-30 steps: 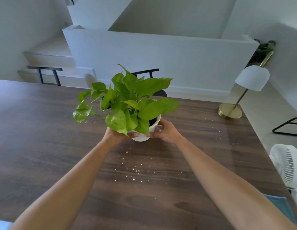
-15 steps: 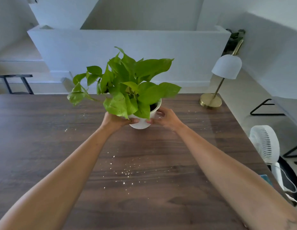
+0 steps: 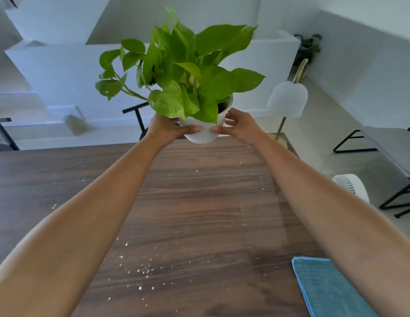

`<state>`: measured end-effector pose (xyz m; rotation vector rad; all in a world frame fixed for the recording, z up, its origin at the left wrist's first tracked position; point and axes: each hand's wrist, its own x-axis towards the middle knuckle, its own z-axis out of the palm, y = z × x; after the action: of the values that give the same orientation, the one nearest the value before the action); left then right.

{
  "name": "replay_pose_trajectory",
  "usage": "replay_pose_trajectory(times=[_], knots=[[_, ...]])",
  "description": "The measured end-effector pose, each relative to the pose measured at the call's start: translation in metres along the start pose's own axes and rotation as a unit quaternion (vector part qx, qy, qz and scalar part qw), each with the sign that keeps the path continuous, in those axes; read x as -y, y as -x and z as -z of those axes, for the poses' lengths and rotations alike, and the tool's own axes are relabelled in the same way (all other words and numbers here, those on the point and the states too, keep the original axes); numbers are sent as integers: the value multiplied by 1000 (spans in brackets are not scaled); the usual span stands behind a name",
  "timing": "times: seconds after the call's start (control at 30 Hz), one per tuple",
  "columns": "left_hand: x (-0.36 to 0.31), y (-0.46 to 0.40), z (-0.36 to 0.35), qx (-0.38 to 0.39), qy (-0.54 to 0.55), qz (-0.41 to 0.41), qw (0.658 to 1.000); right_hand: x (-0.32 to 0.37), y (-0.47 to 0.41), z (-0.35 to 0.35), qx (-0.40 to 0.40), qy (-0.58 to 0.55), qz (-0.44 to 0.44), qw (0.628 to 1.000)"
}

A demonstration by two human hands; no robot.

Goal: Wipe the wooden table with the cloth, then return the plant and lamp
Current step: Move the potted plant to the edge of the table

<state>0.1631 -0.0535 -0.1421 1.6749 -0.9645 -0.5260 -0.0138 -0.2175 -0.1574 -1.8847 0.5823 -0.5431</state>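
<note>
Crumbs (image 3: 139,271) cover the wooden table (image 3: 199,202), wiping not begun; your left hand (image 3: 167,129) and right hand (image 3: 243,126) grip the plant (image 3: 199,133) at upper centre, cloth (image 3: 325,289) untouched.

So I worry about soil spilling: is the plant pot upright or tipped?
Slightly tipped. The white pot, gripped by the left hand and right hand, leans with its rim toward the right, and the leaves lean with it.

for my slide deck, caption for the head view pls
Both hands lift the potted plant over the crumb-strewn wooden table, blue cloth waiting.
</note>
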Motion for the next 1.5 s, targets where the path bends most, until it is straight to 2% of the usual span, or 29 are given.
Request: replay_pose_trajectory(times=[0.17, 0.5, 0.67, 1.1, 1.23, 1.37, 1.5], knots=[[15, -32, -25, 11, 6, 15, 1000, -27, -23, 17, -3, -13, -21, 1000], [94, -51, -68, 14, -17, 69, 997, -102, -29, 15, 14, 2, -92, 996], [114, -51, -79, 17, -8, 104, 994, -118, -26, 9, 37, -13, -84, 996], [107, -45, -80, 21, -63, 103, 992, -114, -12, 1, 27, -21, -116, 993], [93, -29, -81, -11, -108, 111, 988, -108, -1, 0, 0, 37, -138, 990], [80, 4, -83, -5, -136, 136, 981, -93, 24, -2, -26, 111, -164, 980], [81, 47, -82, 24, -139, 136, 981, -89, 65, -13, -32, 139, -186, 972]])
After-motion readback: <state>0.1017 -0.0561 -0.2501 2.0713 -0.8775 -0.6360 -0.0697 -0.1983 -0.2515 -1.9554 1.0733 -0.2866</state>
